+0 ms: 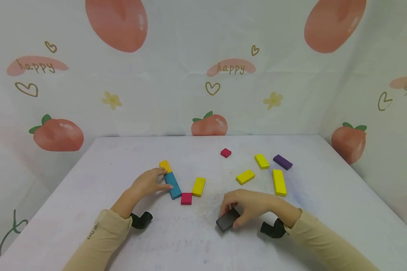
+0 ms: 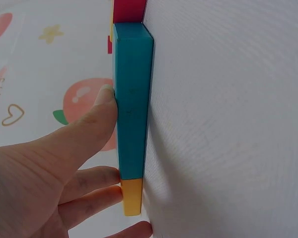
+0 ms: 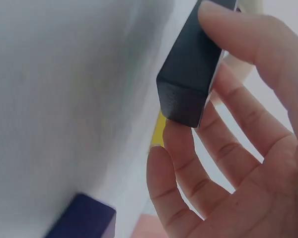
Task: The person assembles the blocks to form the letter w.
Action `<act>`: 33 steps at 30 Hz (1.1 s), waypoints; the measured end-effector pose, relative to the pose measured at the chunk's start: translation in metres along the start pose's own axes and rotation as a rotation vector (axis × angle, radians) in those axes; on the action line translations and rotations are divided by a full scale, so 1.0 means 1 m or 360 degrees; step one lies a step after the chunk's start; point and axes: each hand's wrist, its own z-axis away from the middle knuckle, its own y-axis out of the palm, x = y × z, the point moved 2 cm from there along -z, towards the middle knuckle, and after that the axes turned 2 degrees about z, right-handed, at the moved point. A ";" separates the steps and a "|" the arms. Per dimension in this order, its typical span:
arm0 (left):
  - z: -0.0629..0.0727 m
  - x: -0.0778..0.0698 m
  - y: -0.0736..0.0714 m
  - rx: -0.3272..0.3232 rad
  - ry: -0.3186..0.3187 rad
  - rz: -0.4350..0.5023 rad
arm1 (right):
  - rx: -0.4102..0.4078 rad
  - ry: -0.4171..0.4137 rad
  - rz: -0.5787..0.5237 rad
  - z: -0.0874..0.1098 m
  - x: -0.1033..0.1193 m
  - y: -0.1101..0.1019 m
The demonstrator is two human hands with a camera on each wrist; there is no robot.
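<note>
My left hand [image 1: 148, 183] rests against a row made of a blue block [image 1: 175, 188] and an orange block [image 1: 166, 165] laid end to end. In the left wrist view the thumb touches the blue block's side, and fingertips meet the orange block. A red block [image 1: 186, 198] lies at the blue block's near end, with a yellow block [image 1: 198, 187] at its far right corner. Nearer the front, my right hand [image 1: 249, 205] grips a black block [image 1: 228, 220] between thumb and fingers. The right wrist view shows the black block [image 3: 191, 64] tilted in that grip.
Behind the right hand lie several loose blocks: a yellow block [image 1: 245, 177], another yellow block [image 1: 262, 161], a longer yellow block [image 1: 279, 182] and a purple block [image 1: 283, 162]. A small red block [image 1: 225, 153] sits farther back. A printed cloth [image 1: 176, 90] hangs behind the white table [image 1: 135, 150].
</note>
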 end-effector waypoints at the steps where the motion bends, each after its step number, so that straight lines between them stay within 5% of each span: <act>1: 0.000 0.000 0.000 0.0000 0.0000 -0.0002 | -0.0026 0.0008 0.0008 0.001 -0.001 -0.002; 16: 0.001 -0.001 -0.001 -0.0002 -0.0001 0.0014 | -0.0340 0.0105 0.0090 -0.007 -0.016 -0.028; 33: 0.000 0.001 0.000 -0.0006 0.0009 0.0009 | -0.0667 0.0425 0.0036 -0.051 -0.035 -0.051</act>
